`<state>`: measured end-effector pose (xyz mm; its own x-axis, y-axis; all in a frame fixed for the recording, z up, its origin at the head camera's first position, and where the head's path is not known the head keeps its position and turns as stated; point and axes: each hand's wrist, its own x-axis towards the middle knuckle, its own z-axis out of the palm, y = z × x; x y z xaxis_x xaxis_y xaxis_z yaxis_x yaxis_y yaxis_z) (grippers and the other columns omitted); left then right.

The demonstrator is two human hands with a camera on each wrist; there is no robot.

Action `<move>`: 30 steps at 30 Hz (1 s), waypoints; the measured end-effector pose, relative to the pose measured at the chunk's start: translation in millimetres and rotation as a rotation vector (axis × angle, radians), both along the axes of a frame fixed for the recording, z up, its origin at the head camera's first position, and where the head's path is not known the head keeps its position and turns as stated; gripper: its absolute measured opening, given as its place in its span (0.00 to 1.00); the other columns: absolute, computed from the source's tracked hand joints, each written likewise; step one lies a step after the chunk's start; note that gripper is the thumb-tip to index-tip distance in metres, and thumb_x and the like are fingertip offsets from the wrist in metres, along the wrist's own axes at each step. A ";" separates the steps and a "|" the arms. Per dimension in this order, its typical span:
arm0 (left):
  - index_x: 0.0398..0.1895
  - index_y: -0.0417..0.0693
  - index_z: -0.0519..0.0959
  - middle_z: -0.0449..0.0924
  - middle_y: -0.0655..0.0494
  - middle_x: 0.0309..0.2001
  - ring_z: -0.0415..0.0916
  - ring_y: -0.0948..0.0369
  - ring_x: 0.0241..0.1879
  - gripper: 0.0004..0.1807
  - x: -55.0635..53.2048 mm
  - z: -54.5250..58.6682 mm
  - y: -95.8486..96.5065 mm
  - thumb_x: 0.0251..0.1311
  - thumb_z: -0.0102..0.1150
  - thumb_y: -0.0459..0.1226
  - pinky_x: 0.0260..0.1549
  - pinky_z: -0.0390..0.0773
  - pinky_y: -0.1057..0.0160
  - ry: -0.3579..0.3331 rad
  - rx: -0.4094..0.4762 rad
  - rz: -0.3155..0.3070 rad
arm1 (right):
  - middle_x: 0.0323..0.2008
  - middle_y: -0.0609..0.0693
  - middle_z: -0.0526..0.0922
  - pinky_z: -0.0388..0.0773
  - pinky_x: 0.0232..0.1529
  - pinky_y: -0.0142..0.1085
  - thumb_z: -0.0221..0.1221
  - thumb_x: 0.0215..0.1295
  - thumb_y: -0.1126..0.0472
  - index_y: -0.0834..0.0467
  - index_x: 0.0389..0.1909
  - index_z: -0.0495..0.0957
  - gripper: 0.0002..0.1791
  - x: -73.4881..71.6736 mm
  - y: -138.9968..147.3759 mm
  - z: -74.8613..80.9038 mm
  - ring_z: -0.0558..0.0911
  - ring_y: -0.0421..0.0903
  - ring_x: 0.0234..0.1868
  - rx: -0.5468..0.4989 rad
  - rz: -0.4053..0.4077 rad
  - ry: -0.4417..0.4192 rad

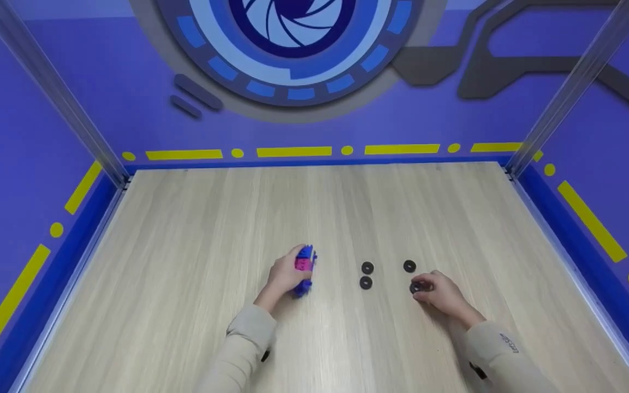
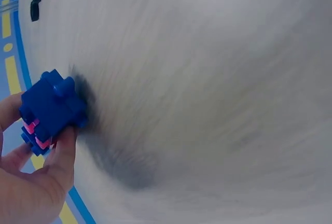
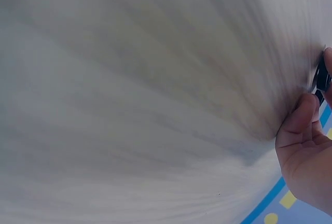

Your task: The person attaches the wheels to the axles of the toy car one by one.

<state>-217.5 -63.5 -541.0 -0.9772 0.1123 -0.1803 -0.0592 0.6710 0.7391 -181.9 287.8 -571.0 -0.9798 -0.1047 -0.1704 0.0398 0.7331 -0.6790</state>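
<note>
My left hand (image 1: 284, 274) grips a blue and pink toy block assembly (image 1: 303, 266) left of the table's middle. Up close in the left wrist view, the assembly's blue end (image 2: 49, 105) has rounded knobs, and my thumb and fingers hold its sides. To the right, my right hand (image 1: 443, 295) pinches a small black toy wheel (image 1: 415, 287) at the tabletop. That wheel (image 3: 322, 76) shows only partly at the edge of the right wrist view, half covered by fingers. Just behind it lies another black wheel (image 1: 409, 266).
Between the hands, two more black wheels, one farther back (image 1: 367, 267) and one nearer (image 1: 366, 283), lie flat almost edge to edge. The pale wood table (image 1: 227, 218) is bounded by a blue back wall (image 1: 303, 131) and side walls with metal corner posts (image 1: 58, 93).
</note>
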 end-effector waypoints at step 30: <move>0.67 0.55 0.51 0.68 0.39 0.50 0.71 0.53 0.46 0.39 20.3 3.6 -15.3 0.51 0.58 0.34 0.42 0.73 0.58 -0.176 0.549 0.009 | 0.34 0.52 0.72 0.66 0.32 0.32 0.63 0.47 0.63 0.61 0.45 0.77 0.20 -0.9 0.0 -0.9 0.69 0.43 0.34 0.015 -0.012 -0.013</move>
<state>-197.2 -78.8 -537.3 -0.9391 0.2270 -0.2578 -0.2167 0.1910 0.9574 -182.8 287.8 -571.9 -0.9787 -0.0900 -0.1843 0.0575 0.7422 -0.6677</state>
